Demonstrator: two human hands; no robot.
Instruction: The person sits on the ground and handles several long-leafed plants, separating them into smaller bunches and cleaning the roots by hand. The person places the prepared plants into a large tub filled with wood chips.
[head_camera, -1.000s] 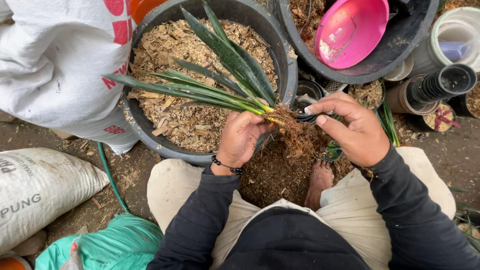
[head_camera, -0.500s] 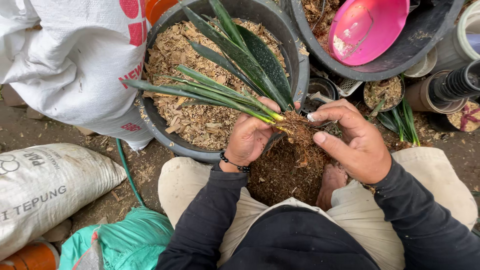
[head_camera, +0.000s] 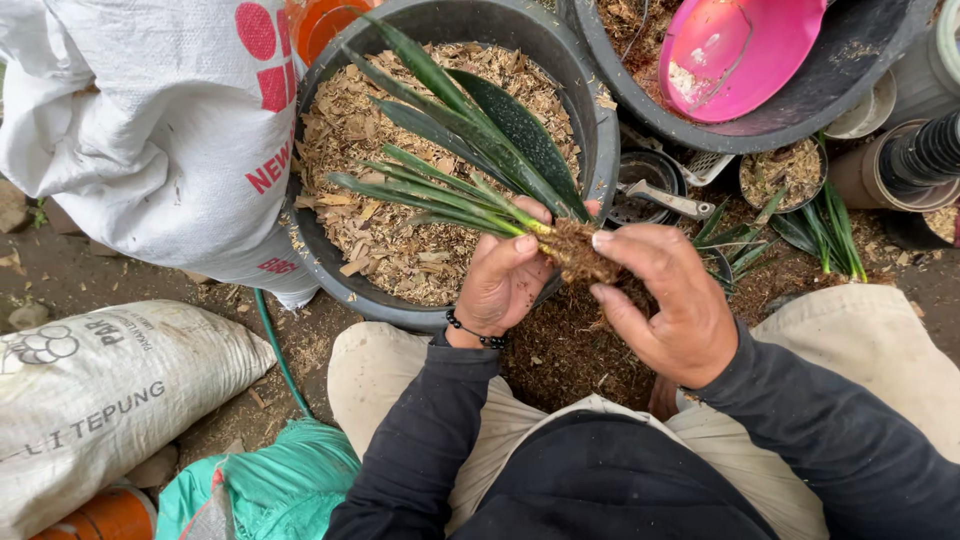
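— What do your hands have?

— Your left hand (head_camera: 505, 280) is closed around the base of the spiky green plant (head_camera: 470, 165); your right hand (head_camera: 660, 300) pinches its brown root clump (head_camera: 580, 250) with its fingertips.

— And past your fingers?

— Leaves fan over the black tub of wood chips (head_camera: 400, 230); farther right lies a pink scoop (head_camera: 740, 50).

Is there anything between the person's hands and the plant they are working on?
Nothing visible. The left hand holds the plant at the leaf base, and the right hand has its fingertips on the root clump.
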